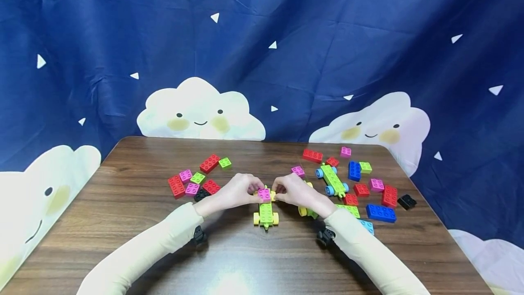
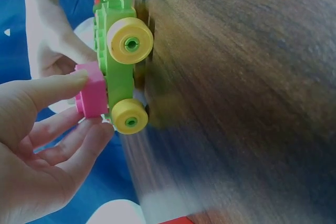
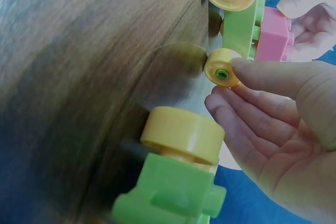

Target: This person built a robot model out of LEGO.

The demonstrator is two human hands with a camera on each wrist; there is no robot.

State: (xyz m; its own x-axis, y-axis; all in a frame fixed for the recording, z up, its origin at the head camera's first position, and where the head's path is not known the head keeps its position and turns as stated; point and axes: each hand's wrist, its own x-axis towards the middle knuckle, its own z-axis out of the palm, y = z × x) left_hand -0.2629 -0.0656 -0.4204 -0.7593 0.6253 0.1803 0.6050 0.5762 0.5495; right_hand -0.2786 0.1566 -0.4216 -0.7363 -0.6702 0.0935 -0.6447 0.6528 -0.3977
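Observation:
A green wheeled base (image 1: 266,215) with yellow wheels stands mid-table. On the studs at its far end sits a pink building brick (image 1: 264,194). My left hand (image 1: 237,191) pinches this brick (image 2: 95,90) between thumb and fingers, with a fingertip close to the base. From the other side my right hand (image 1: 298,191) holds a far-end yellow wheel (image 3: 221,67), its thumb on top and fingers beneath. Beside my right hand is a second yellow-wheeled green base (image 3: 176,187), partly hidden by that hand in the head view.
Several red, pink, green and black bricks lie left of my left hand, among them a red brick (image 1: 176,186). To the right are a blue-wheeled green base (image 1: 333,180), a long blue brick (image 1: 381,213), a black piece (image 1: 407,201) and more loose bricks. A cloud-patterned blue curtain (image 1: 286,58) hangs behind the table.

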